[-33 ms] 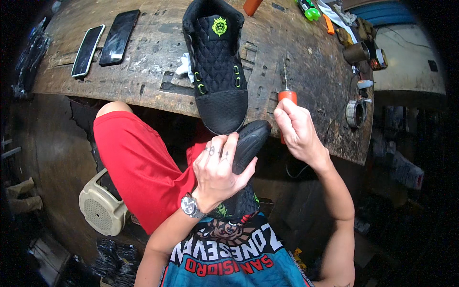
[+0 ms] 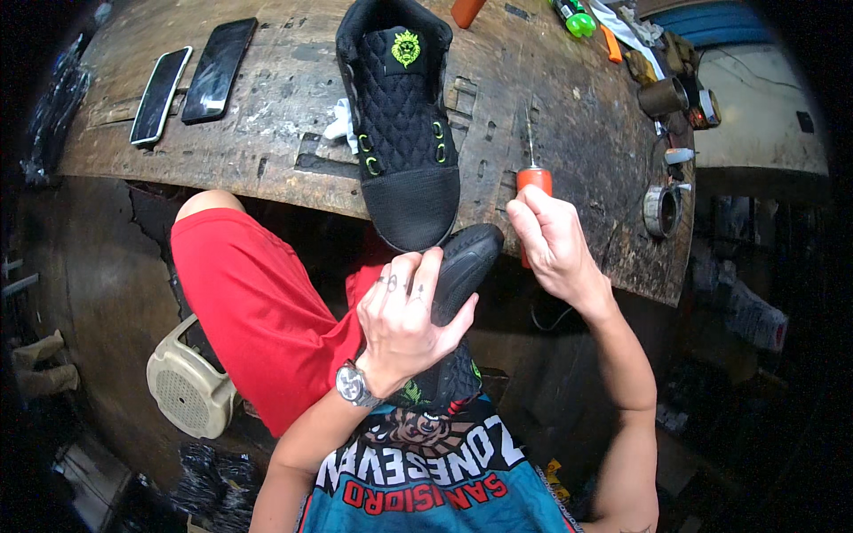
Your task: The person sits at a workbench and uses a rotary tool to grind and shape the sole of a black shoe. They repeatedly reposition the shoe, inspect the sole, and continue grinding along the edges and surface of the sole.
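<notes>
My left hand [image 2: 400, 315], a watch at its wrist, grips a black shoe [image 2: 466, 271] that lies sole-up or on its side over my lap, its toe toward the right. My right hand [image 2: 555, 240] is closed round the red handle of an awl-like tool [image 2: 534, 178], whose thin metal point sticks up over the workbench [image 2: 267, 115]. Another black quilted high-top shoe [image 2: 409, 200], with a lime lion emblem and lime lace loops, rests on the bench's front edge just above my left hand, toe toward me.
Two phones [image 2: 219, 69] [image 2: 161, 95] lie at the bench's left. A white scrap [image 2: 342, 124] is beside the shoe. Tape rolls [image 2: 660, 211], a metal cup [image 2: 662, 98], a green bottle [image 2: 573, 18] and orange tools [image 2: 610, 44] crowd the right side. A beige plastic stool [image 2: 187, 382] stands lower left.
</notes>
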A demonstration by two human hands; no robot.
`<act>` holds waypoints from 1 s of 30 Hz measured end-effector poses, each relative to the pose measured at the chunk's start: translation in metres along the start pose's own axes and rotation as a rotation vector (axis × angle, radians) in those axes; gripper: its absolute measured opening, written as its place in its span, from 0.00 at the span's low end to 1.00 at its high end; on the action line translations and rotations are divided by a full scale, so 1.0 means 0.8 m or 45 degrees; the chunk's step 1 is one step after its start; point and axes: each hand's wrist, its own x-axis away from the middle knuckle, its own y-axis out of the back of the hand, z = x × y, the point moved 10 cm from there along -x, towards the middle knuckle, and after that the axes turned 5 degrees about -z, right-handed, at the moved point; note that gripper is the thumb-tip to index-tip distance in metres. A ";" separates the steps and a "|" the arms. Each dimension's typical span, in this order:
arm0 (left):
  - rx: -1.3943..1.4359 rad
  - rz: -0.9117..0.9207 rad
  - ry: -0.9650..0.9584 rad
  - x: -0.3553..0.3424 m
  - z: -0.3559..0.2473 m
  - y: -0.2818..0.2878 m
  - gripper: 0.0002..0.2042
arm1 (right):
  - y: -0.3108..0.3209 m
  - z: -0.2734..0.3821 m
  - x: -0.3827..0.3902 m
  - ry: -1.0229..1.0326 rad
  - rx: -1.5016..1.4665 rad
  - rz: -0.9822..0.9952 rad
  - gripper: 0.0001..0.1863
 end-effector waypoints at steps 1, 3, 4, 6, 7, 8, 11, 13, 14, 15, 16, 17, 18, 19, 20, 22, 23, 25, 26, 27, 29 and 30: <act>-0.005 -0.006 -0.014 0.001 -0.001 0.000 0.31 | -0.002 -0.006 0.000 0.012 0.091 -0.004 0.09; -0.007 -0.015 -0.018 0.002 -0.001 -0.001 0.32 | 0.003 -0.015 0.000 0.005 0.026 -0.102 0.07; -0.014 -0.012 -0.017 0.003 -0.001 -0.002 0.32 | 0.004 -0.023 0.000 -0.046 -0.009 -0.151 0.06; -0.023 -0.006 -0.022 0.004 -0.002 -0.003 0.33 | 0.004 -0.036 0.002 -0.139 -0.146 -0.221 0.05; -0.024 -0.005 -0.027 0.004 -0.002 -0.003 0.33 | 0.004 -0.043 0.003 -0.192 -0.214 -0.250 0.04; -0.020 -0.002 -0.021 0.004 -0.001 -0.004 0.33 | 0.003 -0.049 0.004 -0.232 -0.236 -0.260 0.04; 0.025 -0.005 -0.028 0.004 -0.002 -0.006 0.34 | 0.002 -0.053 0.002 -0.255 -0.253 -0.236 0.03; 0.036 -0.005 -0.039 0.003 -0.004 -0.007 0.34 | 0.002 -0.044 0.000 -0.183 -0.209 -0.178 0.03; 0.053 -0.008 -0.032 0.003 -0.003 -0.007 0.34 | 0.003 -0.036 -0.001 -0.127 -0.216 -0.168 0.04; 0.037 -0.010 -0.045 0.003 -0.005 -0.007 0.33 | 0.003 -0.027 -0.001 -0.070 -0.222 -0.159 0.04; 0.028 -0.012 -0.046 0.004 -0.005 -0.007 0.32 | 0.004 -0.018 0.001 -0.019 -0.214 -0.146 0.04; 0.020 -0.012 -0.036 0.004 -0.004 -0.007 0.32 | 0.003 -0.010 0.004 0.004 -0.279 -0.120 0.06; 0.017 -0.015 -0.047 0.004 -0.005 -0.007 0.32 | 0.003 -0.001 0.006 0.063 -0.288 -0.099 0.06; 0.016 -0.014 -0.047 0.004 -0.005 -0.007 0.32 | 0.002 0.006 0.009 0.105 -0.263 -0.066 0.07; 0.016 -0.013 -0.047 0.004 -0.006 -0.008 0.32 | 0.000 0.010 0.011 0.125 -0.299 -0.063 0.08; 0.019 -0.002 -0.046 0.004 -0.006 -0.008 0.32 | 0.009 0.012 0.013 0.175 -0.105 -0.161 0.09; 0.021 0.001 -0.048 0.003 -0.005 -0.009 0.32 | 0.013 0.011 0.014 0.197 0.001 -0.199 0.09; 0.024 0.007 -0.046 0.003 -0.005 -0.009 0.32 | 0.027 -0.016 0.015 0.005 0.115 -0.352 0.13; 0.024 0.011 -0.045 0.003 -0.005 -0.009 0.32 | 0.032 -0.023 0.017 -0.050 0.324 -0.404 0.17; 0.030 0.011 -0.046 0.003 -0.004 -0.009 0.32 | 0.038 -0.031 0.018 -0.107 0.517 -0.465 0.22; 0.038 0.012 -0.050 0.003 -0.004 -0.009 0.32 | 0.029 -0.057 0.026 -0.318 0.521 -0.349 0.36; 0.054 0.011 -0.047 0.002 -0.003 -0.009 0.32 | 0.024 -0.067 0.030 -0.390 0.504 -0.323 0.39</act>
